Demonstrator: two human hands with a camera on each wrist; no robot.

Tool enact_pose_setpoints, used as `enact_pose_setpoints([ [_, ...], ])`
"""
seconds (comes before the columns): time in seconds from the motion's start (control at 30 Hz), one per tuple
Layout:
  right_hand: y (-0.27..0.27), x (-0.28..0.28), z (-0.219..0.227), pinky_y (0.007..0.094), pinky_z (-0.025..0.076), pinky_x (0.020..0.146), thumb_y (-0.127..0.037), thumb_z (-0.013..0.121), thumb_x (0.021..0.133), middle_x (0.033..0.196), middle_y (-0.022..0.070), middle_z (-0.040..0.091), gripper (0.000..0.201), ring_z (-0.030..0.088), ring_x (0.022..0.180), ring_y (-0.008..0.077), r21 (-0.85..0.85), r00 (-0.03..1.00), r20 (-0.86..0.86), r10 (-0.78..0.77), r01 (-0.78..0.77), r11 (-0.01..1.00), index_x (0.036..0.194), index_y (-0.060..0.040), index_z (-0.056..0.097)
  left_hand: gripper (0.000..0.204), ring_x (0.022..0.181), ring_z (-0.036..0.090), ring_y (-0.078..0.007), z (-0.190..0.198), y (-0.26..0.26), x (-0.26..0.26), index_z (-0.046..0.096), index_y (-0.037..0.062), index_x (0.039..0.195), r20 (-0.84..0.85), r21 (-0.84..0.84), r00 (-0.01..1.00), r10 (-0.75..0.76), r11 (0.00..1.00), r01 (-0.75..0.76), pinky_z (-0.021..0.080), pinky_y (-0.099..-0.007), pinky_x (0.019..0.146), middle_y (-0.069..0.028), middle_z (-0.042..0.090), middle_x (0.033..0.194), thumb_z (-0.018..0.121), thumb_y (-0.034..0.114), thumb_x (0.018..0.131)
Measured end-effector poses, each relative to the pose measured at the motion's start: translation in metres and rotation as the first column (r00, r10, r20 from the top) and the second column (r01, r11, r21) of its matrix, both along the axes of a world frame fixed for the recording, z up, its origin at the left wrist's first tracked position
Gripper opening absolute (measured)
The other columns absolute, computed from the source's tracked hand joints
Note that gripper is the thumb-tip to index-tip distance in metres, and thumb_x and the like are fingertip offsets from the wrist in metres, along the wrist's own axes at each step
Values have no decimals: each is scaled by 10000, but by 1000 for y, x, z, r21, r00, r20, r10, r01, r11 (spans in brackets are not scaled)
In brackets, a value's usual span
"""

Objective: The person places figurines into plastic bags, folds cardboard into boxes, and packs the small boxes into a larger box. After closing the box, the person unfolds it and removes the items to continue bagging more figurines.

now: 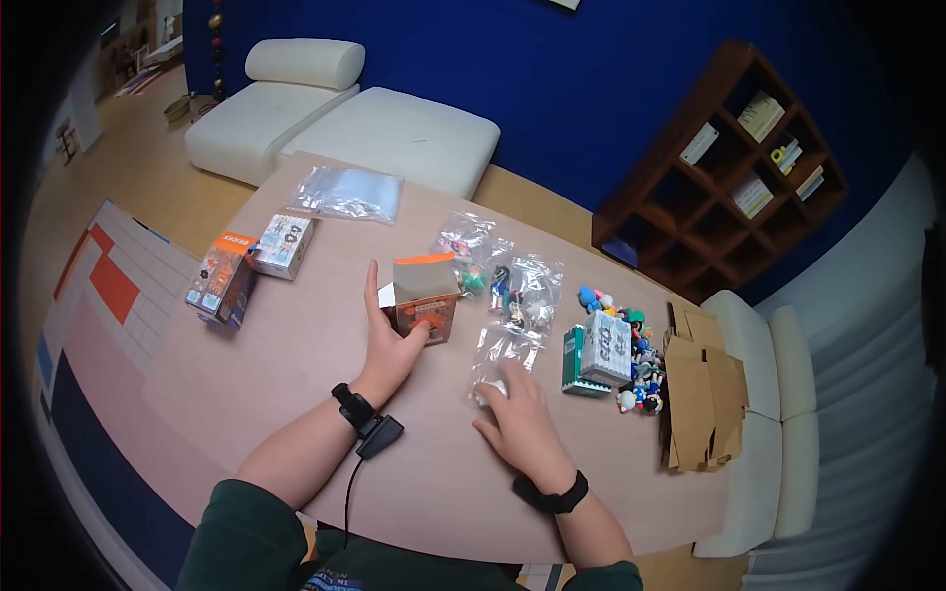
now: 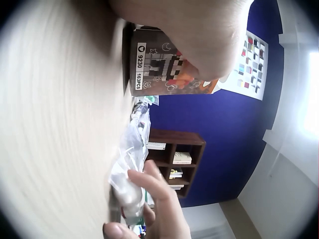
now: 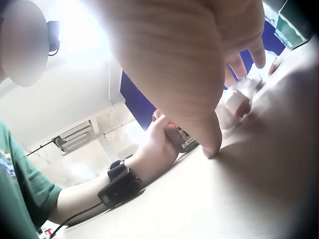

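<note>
box with white label: "9230", "163pcs"

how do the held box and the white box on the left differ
The held box is brown-orange, the white box mostly white. The held box's flap stands raised; the white box shows none. The left hand grips the held box; no hand touches the white box. Both carry printing.

Head view facing down, wrist views close, shared box

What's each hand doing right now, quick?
Left hand: holding the orange-and-brown cardboard box.
Right hand: open, at a clear plastic bag.
</note>
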State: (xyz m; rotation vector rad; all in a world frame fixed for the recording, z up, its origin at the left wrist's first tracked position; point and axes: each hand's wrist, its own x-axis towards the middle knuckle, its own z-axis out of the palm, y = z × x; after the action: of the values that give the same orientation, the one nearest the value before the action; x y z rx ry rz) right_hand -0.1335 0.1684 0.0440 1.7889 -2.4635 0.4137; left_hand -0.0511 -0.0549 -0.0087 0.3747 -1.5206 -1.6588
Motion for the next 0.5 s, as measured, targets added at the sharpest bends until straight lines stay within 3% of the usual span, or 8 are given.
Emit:
enact_pose_setpoints([
  [0.17, 9, -4, -11, 480, 466, 994, -178, 778, 828, 1273, 215, 602, 504, 588, 1153, 403, -22, 950, 311, -27, 35, 999, 1271, -48, 575, 1046, 1257, 574, -280, 8, 8, 3, -84, 193, 1620, 1, 33, 1000, -26, 999, 26, 489, -429, 1066, -202, 489, 1403, 564, -98, 853],
  [0.27, 9, -5, -3, 467, 475, 974, -183, 761, 838, 1213, 164, 622, 415, 600, 1128, 350, 102, 951, 283, -126, 101, 990, 1192, -33, 606, 1046, 1252, 574, -278, 11, 9, 3, -80, 194, 1622, -3, 54, 999, -36, 998, 36, 489, -429, 1065, -198, 487, 1403, 558, -104, 849],
  [0.37, 16, -10, -10, 461, 498, 929, -194, 734, 868, 1178, 154, 634, 373, 609, 1108, 350, -32, 971, 238, -4, 12, 999, 1180, -38, 605, 1047, 1250, 572, -277, 12, 11, 3, -76, 194, 1623, -6, 69, 999, -45, 997, 45, 491, -430, 1063, -194, 485, 1405, 551, -113, 843],
  [0.5, 23, -17, 0, 447, 509, 916, -223, 714, 900, 1207, 168, 654, 342, 619, 1055, 375, 28, 945, 320, -65, 59, 998, 1156, -20, 611, 1049, 1254, 568, -276, 12, 11, 2, -69, 194, 1624, -10, 77, 999, -37, 996, 38, 494, -430, 1060, -191, 484, 1407, 546, -123, 834],
])
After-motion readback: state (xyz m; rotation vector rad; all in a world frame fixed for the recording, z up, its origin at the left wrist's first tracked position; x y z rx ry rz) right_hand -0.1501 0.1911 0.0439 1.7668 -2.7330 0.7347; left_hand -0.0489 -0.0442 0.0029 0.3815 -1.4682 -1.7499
